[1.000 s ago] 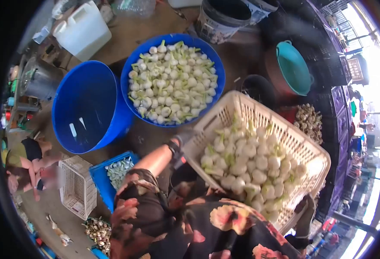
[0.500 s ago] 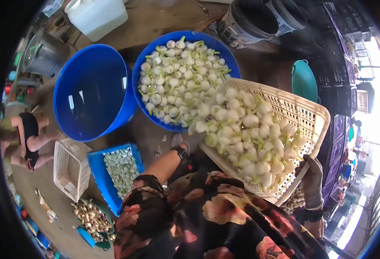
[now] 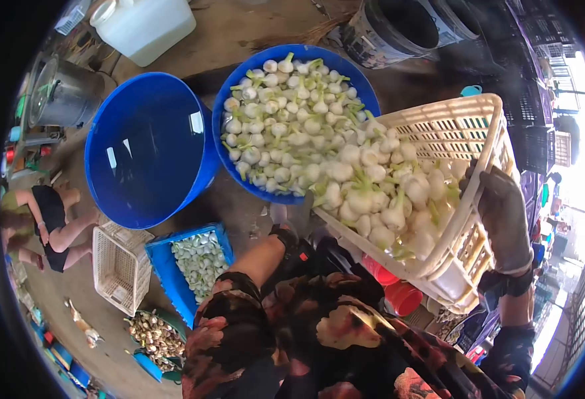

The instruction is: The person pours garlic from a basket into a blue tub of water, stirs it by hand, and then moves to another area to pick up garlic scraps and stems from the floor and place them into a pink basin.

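Garlic bulbs point(image 3: 379, 189) in tilted crate point(image 3: 453, 231), right grip point(image 3: 504, 216) on its rim point(image 3: 494, 113).

A cream plastic crate point(image 3: 455, 116) with slatted walls tilts down toward a round blue tub point(image 3: 355, 73), its raised end at the right and its lower end at the tub's right edge. White garlic bulbs point(image 3: 415, 186) with short green stems heap toward the crate's lower end; the 2 loads meet there, bulbs covering most of the tub from edge to edge.
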`<state>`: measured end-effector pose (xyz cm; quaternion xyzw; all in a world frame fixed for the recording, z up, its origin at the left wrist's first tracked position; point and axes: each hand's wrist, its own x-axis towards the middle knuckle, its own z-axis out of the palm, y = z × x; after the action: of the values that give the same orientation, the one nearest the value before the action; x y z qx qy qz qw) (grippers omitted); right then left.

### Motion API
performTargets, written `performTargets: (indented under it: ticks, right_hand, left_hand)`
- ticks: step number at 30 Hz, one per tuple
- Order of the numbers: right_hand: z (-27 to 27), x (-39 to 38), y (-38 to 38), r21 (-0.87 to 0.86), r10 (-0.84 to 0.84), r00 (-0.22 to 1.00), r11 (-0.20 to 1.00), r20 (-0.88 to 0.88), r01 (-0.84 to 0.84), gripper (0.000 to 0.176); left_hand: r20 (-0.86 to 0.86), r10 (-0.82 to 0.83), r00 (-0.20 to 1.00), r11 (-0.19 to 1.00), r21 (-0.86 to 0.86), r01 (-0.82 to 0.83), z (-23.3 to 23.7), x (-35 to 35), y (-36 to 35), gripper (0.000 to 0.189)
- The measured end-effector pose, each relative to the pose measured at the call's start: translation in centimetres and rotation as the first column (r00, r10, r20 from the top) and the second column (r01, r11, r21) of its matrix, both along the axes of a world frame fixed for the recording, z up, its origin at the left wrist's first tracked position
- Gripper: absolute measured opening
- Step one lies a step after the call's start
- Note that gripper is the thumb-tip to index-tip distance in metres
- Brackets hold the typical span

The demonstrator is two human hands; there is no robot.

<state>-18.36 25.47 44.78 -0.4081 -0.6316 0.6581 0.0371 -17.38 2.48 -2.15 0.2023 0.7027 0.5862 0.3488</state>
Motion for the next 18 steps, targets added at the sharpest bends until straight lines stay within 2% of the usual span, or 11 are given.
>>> performTargets:
  ticks: [1,2,3,4,5,8,10,11,13,15,18]
  right_hand:
    - [-0.2,-1.0,0.0,0.017,0.054,0.999,0.998,-0.003,-0.054,0.028]
    - [-0.5,-2.2,0.1,0.033,0.111,0.994,0.993,-0.006,-0.111,0.028]
    - [-0.7,-3.4,0.5,-0.012,0.106,0.994,0.994,0.034,-0.106,0.026]
    - [-1.2,-4.5,0.7,0.021,0.257,0.966,0.966,-0.02,-0.256,0.025]
    - [-1.3,-5.5,0.8,0.073,0.362,0.931,0.931,-0.052,-0.358,0.025]
    - [-2.3,-9.3,1.1,0.105,0.569,0.805,0.822,-0.166,-0.56,0.025]
    - [-4.0,-12.6,2.2,-0.021,0.624,0.765,0.772,-0.161,-0.635,0.026]
    - [-5.0,-14.6,3.9,-0.142,0.631,0.768,0.754,-0.11,-0.641,0.026]
    - [-6.6,-17.5,4.3,-0.333,0.601,0.794,0.733,-0.091,-0.593,0.027]
    - [-8.3,-19.9,3.3,-0.481,0.51,0.848,0.713,-0.145,-0.51,0.03]
    - [-10.1,-23.7,2.7,-0.459,0.629,0.753,0.621,-0.193,-0.636,0.033]
  left_hand:
    - [0.441,0.059,0.896,0.971,0.182,-0.153,-0.5,0.4,0.6,0.052]
    - [0.708,0.047,0.704,0.939,0.208,-0.273,-1.0,0.7,0.7,0.05]
    - [0.9,0.046,0.434,0.895,0.156,-0.418,0.0,0.4,0.8,0.048]
    - [0.969,0.075,0.236,0.898,0.037,-0.438,6.3,-1.7,0.6,0.046]
    - [0.994,0.103,0.029,0.897,-0.08,-0.435,9.5,-3.1,0.6,0.044]
    - [0.98,0.135,0.144,0.931,-0.075,-0.358,6.8,-3.7,0.5,0.037]
    - [0.956,0.221,0.192,0.938,-0.155,-0.31,4.8,-4.1,1.0,0.035]
    - [0.94,0.266,0.214,0.938,-0.2,-0.285,4.3,-4.2,1.1,0.035]
    - [0.937,0.296,0.187,0.92,-0.227,-0.32,4.8,-4.8,1.4,0.037]
    - [0.935,0.311,0.171,0.911,-0.242,-0.332,4.2,-5.3,1.6,0.039]
    - [0.939,0.305,0.158,0.918,-0.245,-0.313,2.4,-6.1,1.1,0.042]
